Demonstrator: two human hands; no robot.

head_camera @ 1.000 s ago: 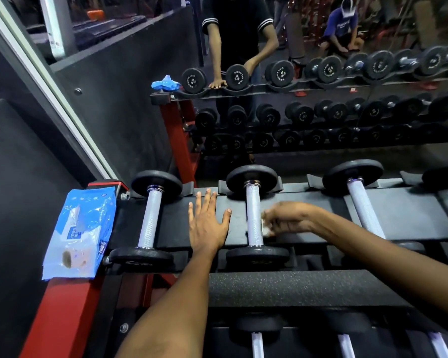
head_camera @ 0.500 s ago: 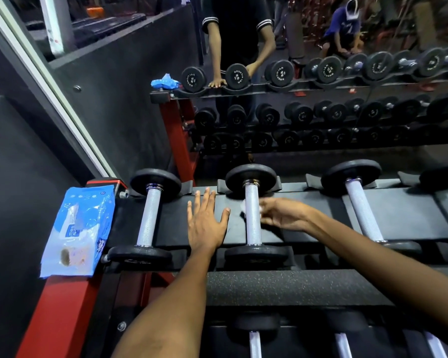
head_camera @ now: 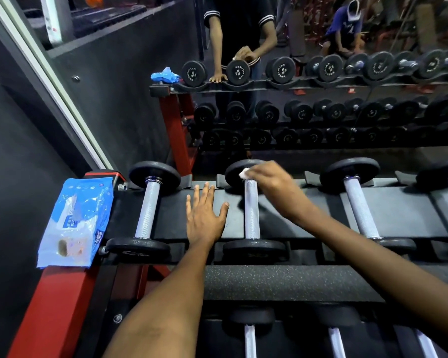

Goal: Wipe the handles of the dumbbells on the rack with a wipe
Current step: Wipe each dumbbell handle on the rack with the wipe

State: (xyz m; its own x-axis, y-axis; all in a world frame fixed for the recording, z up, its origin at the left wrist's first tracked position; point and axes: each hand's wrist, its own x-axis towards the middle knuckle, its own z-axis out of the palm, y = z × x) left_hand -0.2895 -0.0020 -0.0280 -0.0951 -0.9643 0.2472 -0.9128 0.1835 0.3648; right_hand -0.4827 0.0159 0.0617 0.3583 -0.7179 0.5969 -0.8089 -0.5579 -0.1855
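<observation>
Three dumbbells with silver knurled handles lie across the rack's black top shelf (head_camera: 305,220). My right hand (head_camera: 272,183) pinches a small white wipe (head_camera: 243,173) at the far end of the second dumbbell's handle (head_camera: 251,210), by its far plate. My left hand (head_camera: 204,218) lies flat with straight fingers on the shelf between the first dumbbell's handle (head_camera: 147,210) and the second. A third handle (head_camera: 360,208) lies to the right.
A blue pack of wipes (head_camera: 75,220) rests on the red rack frame (head_camera: 52,311) at left. A lower shelf holds more dumbbells (head_camera: 250,339). A wall mirror behind the rack reflects the rack, me and another person (head_camera: 347,24).
My right hand has slid the wipe along the second handle from its near half to its far end. My left hand has stayed flat on the shelf.
</observation>
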